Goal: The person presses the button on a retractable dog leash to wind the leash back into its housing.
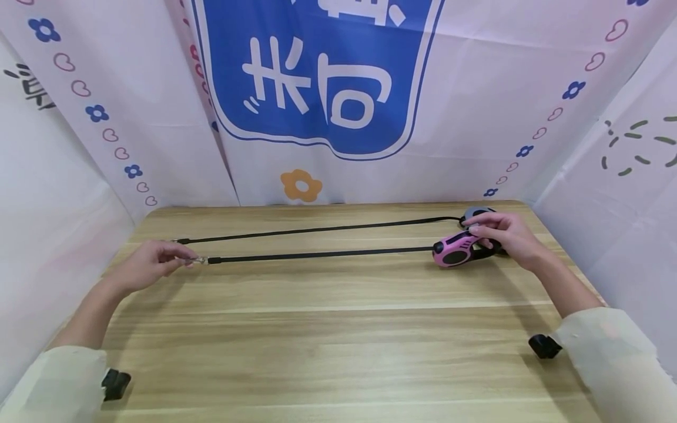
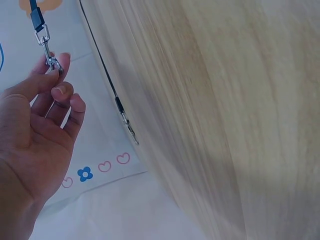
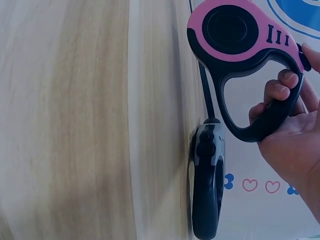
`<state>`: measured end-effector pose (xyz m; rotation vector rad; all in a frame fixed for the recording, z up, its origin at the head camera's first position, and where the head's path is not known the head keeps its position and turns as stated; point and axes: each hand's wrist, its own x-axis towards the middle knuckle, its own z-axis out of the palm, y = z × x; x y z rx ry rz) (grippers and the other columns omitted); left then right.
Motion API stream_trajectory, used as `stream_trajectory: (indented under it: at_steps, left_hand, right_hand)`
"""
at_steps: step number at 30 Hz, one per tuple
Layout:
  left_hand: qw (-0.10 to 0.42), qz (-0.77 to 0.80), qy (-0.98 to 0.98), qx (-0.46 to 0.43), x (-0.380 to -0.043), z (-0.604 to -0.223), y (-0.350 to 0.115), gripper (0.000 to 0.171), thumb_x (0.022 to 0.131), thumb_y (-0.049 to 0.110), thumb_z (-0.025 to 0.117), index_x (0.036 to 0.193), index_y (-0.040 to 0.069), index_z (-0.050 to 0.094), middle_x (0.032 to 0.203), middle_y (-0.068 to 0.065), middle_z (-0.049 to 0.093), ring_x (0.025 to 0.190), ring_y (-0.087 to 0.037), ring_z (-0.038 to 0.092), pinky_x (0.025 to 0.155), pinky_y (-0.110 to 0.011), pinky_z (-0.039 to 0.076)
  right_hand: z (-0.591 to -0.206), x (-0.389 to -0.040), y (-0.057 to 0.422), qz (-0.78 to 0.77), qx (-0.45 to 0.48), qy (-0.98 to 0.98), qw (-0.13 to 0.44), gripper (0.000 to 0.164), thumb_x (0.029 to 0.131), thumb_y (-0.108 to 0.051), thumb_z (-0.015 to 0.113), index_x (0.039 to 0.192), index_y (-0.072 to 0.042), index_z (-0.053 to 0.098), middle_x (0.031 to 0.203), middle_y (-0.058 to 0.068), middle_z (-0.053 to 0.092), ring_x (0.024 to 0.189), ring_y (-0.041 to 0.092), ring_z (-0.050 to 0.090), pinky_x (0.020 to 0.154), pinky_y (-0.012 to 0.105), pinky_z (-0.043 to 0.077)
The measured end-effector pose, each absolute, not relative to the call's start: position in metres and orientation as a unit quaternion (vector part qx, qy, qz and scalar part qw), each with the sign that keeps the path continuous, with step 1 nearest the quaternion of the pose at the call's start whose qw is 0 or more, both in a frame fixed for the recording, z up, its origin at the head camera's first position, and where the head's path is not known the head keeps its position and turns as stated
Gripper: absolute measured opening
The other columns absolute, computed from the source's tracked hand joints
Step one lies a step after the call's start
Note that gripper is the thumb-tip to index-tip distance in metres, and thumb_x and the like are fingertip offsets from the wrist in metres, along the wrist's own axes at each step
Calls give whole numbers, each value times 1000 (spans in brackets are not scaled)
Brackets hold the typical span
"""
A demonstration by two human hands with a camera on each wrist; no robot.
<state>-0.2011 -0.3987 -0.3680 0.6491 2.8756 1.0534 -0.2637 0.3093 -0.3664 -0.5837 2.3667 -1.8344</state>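
A pink and black retractable dog leash [image 1: 455, 249] is held above the table by my right hand [image 1: 509, 235]. In the right wrist view, curled fingers go through the loop of its black handle [image 3: 275, 117], and the thumb is near the button at the top. Its black strap [image 1: 317, 254] runs taut across to the left. My left hand [image 1: 156, 264] pinches the silver snap hook [image 2: 51, 59] at the strap's end between thumb and fingers. Behind it, a grey and black retractable leash [image 3: 207, 175] lies on the table with its strap [image 1: 317, 230] pulled out; its snap hook [image 2: 128, 129] rests near the left edge.
The wooden table [image 1: 317, 352] lies under both hands. White printed cloth [image 1: 254, 170] hangs behind it and along both sides. A black wrist device is at each sleeve, one left [image 1: 116, 385] and one right [image 1: 545, 346].
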Motion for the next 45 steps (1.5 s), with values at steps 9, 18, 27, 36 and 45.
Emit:
stream_trajectory:
  at_steps: [9,18,27,36,45]
  left_hand:
    - [11,340,917,208,-203,-367,-392,20,97,-13,57,111,-10,71,96,-21,74,79,-8,68,56,-29,52]
    - [23,345,914,214,-207,-370,-391,21,96,-14,57,111,-11,70,97,-21,74,77,-8,65,55,-29,51]
    - [17,348,911,220,-207,-371,-388,21,95,-15,57,110,-10,71,96,-18,74,76,-8,64,55,-28,51]
    - [16,349,911,219,-209,-371,-384,22,95,-16,57,111,-10,71,98,-20,74,77,-8,65,55,-28,52]
    - [16,349,910,225,-211,-371,-376,22,93,-16,59,110,-9,72,100,-22,74,84,-7,67,65,-27,57]
  right_hand:
    - [-366,-264,307,-599,-194,775,51,23,102,0,61,112,-11,78,74,2,62,64,13,53,61,25,45]
    - [-366,-265,304,-586,-200,784,50,20,102,-1,61,113,-7,77,81,-2,65,64,13,54,62,26,46]
    - [-366,-264,304,-574,-194,794,53,17,102,-2,62,114,-2,75,80,-3,66,63,12,53,64,25,47]
    - [-366,-264,306,-567,-197,798,54,17,101,-2,63,113,-4,76,72,2,65,62,14,52,64,27,46]
    - [-366,-263,304,-567,-200,798,52,18,101,-3,64,110,-11,77,72,1,65,62,16,52,64,28,47]
